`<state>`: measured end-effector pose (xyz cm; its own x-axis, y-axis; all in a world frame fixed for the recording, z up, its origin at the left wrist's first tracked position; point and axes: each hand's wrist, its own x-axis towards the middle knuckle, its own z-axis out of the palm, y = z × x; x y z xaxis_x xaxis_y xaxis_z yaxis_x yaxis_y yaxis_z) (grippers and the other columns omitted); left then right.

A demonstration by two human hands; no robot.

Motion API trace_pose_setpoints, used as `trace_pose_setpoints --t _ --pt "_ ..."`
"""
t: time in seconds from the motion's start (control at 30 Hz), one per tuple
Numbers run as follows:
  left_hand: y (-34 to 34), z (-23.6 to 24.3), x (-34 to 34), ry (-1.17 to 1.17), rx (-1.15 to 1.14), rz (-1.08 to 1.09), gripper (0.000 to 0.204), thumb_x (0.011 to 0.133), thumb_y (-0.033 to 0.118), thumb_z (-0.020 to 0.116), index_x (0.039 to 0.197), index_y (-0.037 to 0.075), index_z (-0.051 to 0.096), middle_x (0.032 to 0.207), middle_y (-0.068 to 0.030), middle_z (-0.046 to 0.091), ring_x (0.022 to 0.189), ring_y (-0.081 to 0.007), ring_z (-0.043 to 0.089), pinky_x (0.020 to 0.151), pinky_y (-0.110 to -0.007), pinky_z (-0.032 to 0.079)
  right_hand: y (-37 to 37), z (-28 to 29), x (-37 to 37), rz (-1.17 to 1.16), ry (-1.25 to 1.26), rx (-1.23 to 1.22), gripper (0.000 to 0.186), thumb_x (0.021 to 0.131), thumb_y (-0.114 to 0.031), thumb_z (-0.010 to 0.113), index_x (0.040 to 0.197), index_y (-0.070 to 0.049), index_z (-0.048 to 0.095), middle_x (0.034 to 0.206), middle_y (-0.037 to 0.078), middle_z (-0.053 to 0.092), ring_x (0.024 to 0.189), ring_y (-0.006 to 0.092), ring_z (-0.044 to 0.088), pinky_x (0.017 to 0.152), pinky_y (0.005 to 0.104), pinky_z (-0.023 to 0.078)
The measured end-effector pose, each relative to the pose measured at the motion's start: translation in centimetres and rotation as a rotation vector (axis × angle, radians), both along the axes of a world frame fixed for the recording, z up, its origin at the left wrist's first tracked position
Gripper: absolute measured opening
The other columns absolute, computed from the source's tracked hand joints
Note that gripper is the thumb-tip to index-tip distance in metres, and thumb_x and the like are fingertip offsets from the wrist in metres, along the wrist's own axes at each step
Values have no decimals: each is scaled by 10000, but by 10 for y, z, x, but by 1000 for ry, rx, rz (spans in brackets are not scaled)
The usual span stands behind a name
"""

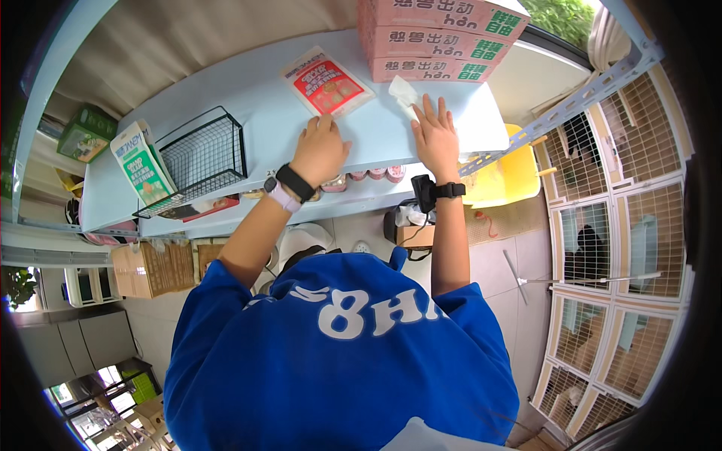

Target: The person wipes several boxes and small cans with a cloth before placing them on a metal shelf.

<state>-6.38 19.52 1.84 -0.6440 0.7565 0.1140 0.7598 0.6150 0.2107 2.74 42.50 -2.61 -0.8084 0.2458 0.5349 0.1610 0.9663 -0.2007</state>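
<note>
My left hand (322, 148) rests on the pale blue shelf (263, 124), fingers loosely stretched, its tips just below a red and white packet (328, 84). Farther right, my right hand (436, 137) lies flat on the same shelf with fingers spread. A crumpled white tissue (404, 92) touches or lies partly beneath its fingers; I cannot tell how much is covered. Behind the tissue stands a stack of pink cardboard boxes (432, 45).
A black wire basket (197, 146) sits at the shelf's left, with a green and white packet (143, 167) against it. A green box (88, 134) is at the far left. Small tins (376, 174) line the lower level. A yellow chair (500, 180) and wire cages (620, 218) stand right.
</note>
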Motion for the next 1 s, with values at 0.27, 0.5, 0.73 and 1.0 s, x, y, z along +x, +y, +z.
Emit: trace_pose_setpoints --t 0.27,0.5,0.73,1.0 --pt "2 7 66 -123 360 -341 528 790 202 615 1193 -91 440 1318 -234 348 1224 -412 321 1024 -449 291 4 -2 -6 8 98 -81 310 912 -233 461 1140 -69 593 1323 117 467 1258 358 373 1030 472 306" --pt "-48 -26 21 64 617 262 523 796 184 625 1230 -28 425 1340 -288 304 1260 -435 281 1035 -482 245 2 -4 -3 -23 124 -83 292 870 -204 514 1112 -68 603 1294 137 493 1245 366 392 1028 464 315" --pt "-65 -12 -1 -684 1069 527 496 812 105 613 1230 -38 388 1237 -213 440 950 -217 561 749 -301 482 0 -3 -1 -10 111 -48 308 829 -165 531 1114 -74 605 1305 126 488 1247 355 396 1036 452 313" --pt "-69 -33 15 -723 976 363 187 796 -3 596 975 -53 575 816 -85 633 642 -83 566 545 -219 434 -3 6 -7 51 173 -614 363 898 -186 479 1228 -43 531 1324 137 470 1293 341 342 1049 408 295"
